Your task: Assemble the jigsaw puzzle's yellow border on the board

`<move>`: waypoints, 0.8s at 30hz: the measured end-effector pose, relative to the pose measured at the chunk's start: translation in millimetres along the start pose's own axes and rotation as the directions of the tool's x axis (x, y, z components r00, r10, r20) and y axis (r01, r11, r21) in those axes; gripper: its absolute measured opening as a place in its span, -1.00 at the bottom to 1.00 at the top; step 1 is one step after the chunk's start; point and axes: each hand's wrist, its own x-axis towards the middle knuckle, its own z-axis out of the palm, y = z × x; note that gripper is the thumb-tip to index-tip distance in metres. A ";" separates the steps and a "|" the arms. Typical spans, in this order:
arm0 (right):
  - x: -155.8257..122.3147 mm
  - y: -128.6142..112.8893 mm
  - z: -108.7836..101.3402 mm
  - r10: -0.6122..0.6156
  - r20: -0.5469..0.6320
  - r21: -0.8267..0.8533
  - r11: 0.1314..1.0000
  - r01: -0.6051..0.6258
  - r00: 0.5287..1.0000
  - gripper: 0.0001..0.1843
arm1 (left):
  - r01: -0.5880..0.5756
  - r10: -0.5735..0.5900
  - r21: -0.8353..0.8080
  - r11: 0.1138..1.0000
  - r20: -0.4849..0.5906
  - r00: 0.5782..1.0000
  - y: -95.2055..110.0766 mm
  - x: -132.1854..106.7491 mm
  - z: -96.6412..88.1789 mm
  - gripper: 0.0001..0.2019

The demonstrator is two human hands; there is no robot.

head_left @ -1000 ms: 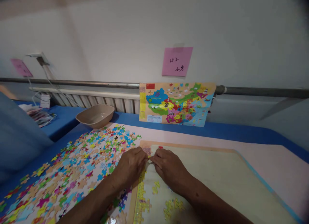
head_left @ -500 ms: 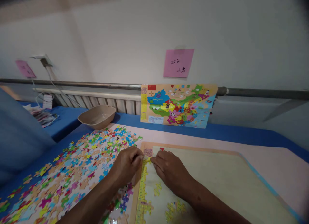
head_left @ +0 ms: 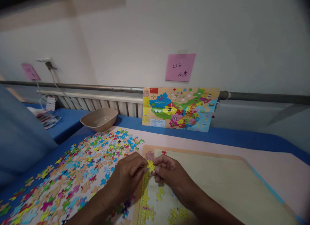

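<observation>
My left hand (head_left: 127, 177) and my right hand (head_left: 169, 172) meet above the upper left part of a puzzle board (head_left: 218, 186) with a pale cream surface and a wooden border. Between their fingertips is a small yellow cluster of jigsaw pieces (head_left: 150, 166), held by both hands. Below it, a long yellow strip of joined pieces (head_left: 144, 194) runs along the board's left side. Further yellow pieces (head_left: 176, 214) lie on the board under my right hand. To the left of my left hand spreads a large mass of loose multicoloured jigsaw pieces (head_left: 79, 183).
A beige plastic bowl (head_left: 98, 119) stands at the far edge of the blue-bordered table. A colourful map of China poster (head_left: 180, 108) leans against a metal rail, below a pink note (head_left: 180, 67). A blue cushion (head_left: 20, 134) bulks at the left.
The yellow cluster now shows clearly, raised between my fingertips. My hands have drawn closer around it, and the view has tilted slightly.
</observation>
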 end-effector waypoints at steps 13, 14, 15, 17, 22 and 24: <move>-2.9 7.9 3.1 -0.088 0.007 -0.145 0.985 0.088 0.996 -0.63 | 0.244 -0.248 -0.143 0.959 -0.014 0.969 -9.1 -5.1 11.5 -0.80; -3.8 8.0 2.9 -0.094 0.016 -0.176 0.980 0.095 0.995 -0.63 | 0.254 -0.259 -0.150 0.956 -0.016 0.966 -9.1 -4.8 11.7 -0.80; -4.7 7.8 2.8 -0.103 0.018 -0.213 0.971 0.105 0.995 -0.65 | 0.262 -0.268 -0.156 0.952 -0.016 0.963 -9.0 -4.4 11.9 -0.80; -6.4 6.6 2.7 -0.130 0.015 -0.301 0.945 0.128 0.991 -0.69 | 0.277 -0.283 -0.165 0.947 -0.015 0.959 -9.0 -3.9 12.4 -0.81; -8.6 1.2 1.5 -0.190 0.014 -0.483 0.858 0.173 0.982 -0.69 | 0.312 -0.319 -0.180 0.933 -0.014 0.948 -10.2 -5.1 14.2 -0.81; -8.8 0.3 0.3 -0.208 0.022 -0.532 0.826 0.188 0.978 -0.69 | 0.318 -0.325 -0.178 0.931 -0.010 0.946 -10.4 -6.4 14.1 -0.81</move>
